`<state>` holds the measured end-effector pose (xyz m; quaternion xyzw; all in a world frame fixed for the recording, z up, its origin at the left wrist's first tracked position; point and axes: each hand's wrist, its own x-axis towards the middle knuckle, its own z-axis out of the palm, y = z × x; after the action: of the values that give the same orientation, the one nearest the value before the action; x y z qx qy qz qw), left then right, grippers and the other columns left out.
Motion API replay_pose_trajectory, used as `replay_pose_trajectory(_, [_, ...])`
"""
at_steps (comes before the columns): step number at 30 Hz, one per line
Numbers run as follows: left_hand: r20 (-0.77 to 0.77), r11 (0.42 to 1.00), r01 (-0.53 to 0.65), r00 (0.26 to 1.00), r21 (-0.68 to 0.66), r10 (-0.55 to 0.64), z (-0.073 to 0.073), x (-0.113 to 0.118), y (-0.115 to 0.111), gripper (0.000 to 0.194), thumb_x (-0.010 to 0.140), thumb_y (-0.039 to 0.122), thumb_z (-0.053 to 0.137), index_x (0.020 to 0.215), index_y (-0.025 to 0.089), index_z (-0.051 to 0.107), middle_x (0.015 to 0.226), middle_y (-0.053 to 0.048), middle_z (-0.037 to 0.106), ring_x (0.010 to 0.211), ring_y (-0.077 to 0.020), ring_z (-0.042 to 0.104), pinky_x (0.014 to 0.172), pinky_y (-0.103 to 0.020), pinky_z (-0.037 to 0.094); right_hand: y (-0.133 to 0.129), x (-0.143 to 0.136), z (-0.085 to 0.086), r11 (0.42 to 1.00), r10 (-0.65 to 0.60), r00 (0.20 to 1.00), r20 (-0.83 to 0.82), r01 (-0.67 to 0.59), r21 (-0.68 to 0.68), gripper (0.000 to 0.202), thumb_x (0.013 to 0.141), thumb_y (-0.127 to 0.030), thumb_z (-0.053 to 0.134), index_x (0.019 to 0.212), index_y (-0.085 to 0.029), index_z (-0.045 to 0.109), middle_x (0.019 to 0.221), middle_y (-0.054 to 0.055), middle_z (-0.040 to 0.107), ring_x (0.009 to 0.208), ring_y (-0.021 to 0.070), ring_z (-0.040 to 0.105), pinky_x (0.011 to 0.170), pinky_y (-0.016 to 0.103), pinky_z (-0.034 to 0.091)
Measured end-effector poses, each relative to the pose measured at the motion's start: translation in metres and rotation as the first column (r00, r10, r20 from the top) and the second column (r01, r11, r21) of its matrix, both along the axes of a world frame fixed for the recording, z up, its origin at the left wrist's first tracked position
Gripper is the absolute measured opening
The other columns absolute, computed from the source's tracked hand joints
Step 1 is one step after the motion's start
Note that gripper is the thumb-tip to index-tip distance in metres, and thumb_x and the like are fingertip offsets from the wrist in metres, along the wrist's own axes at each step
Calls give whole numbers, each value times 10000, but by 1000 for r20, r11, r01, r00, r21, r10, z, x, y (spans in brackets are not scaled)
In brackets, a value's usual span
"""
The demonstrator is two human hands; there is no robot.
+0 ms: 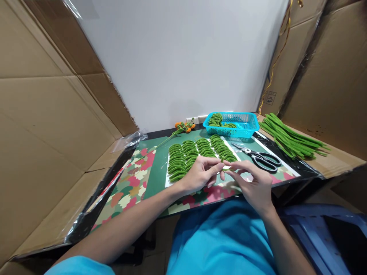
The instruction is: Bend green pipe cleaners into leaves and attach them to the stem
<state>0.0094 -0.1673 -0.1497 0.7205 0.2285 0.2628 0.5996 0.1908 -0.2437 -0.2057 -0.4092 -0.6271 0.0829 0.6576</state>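
My left hand (pixel 202 175) and my right hand (pixel 255 185) meet above the table's front edge. Between their fingertips is a short green pipe cleaner (pixel 228 169), pinched from both sides; part of it is hidden by the fingers. Just beyond the hands, rows of folded green pipe-cleaner leaves (pixel 189 152) lie in several columns on a white sheet (pixel 167 179). Black-handled scissors (pixel 258 156) rest to the right of the sheet, blades partly apart.
A blue basket (pixel 243 131) holding more green leaves stands at the back. Long green pipe cleaners (pixel 292 137) lie in a bundle at right. An orange flower stem (pixel 177 131) lies behind the sheet. Cardboard walls (pixel 51 99) flank the table; a blue stool (pixel 321 225) is lower right.
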Motion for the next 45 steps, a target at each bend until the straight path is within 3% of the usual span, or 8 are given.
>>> replay_pose_trajectory(3, [-43,999,46,998,8,-46,1,-3,1,502,948,583,715,788,107,729,497,33,527,382,-62,442,404,-190,309,0,2,-2,999,-35,999,-14,35,-13,184,947,-212,790,1120,-273,770,870,9,759,705,168,648,662,316,558])
replay_pose_trajectory(7, [-111,994,111,988,-1,-111,5,-7,2,523,954,604,695,816,103,747,534,-4,606,377,-85,510,388,-198,339,1,4,-7,997,55,998,13,-54,-54,304,930,-253,817,1224,-293,752,806,-10,685,636,154,557,624,316,530])
replay_pose_trajectory(12, [-136,991,132,982,-15,-133,6,-9,3,515,976,606,661,837,114,726,558,-12,628,390,-78,481,396,-196,344,1,9,-4,984,164,986,33,-161,-76,385,935,-220,801,1300,-325,739,899,4,713,724,162,621,646,292,563])
replay_pose_trajectory(18, [-179,976,186,970,116,-163,2,-8,6,426,1000,501,664,883,107,779,617,-13,642,470,-83,504,468,-202,377,-3,12,2,924,327,944,49,-308,-224,428,946,-195,748,1354,-317,710,936,31,672,818,177,648,526,224,525])
replay_pose_trajectory(25, [-142,987,142,981,80,-130,2,-6,4,432,1004,521,658,900,110,744,667,-8,654,463,-69,493,457,-196,376,-1,12,1,969,213,977,27,-208,-137,207,921,-201,787,1117,-258,758,959,46,741,806,187,653,653,301,556])
replay_pose_trajectory(31, [-131,992,122,984,28,-117,-5,-6,3,451,960,577,698,1024,131,712,733,-19,684,501,-88,549,487,-200,421,2,15,-2,974,201,978,-50,-205,-96,105,934,-214,791,1033,-247,772,941,56,748,811,200,658,676,336,546])
replay_pose_trajectory(39, [-225,956,215,960,198,-169,2,-5,-1,428,1067,550,508,918,163,614,710,3,603,604,-117,513,566,-219,400,1,15,0,969,221,972,-76,-228,-95,94,919,-183,805,985,-244,778,898,42,754,786,195,669,689,336,553])
replay_pose_trajectory(45, [-232,899,186,968,396,-98,-4,-5,0,438,1101,501,422,864,174,591,672,18,532,639,-129,484,619,-238,390,1,15,-3,971,198,977,-75,-206,-121,75,920,-204,805,981,-248,806,905,47,785,797,209,719,701,338,592])
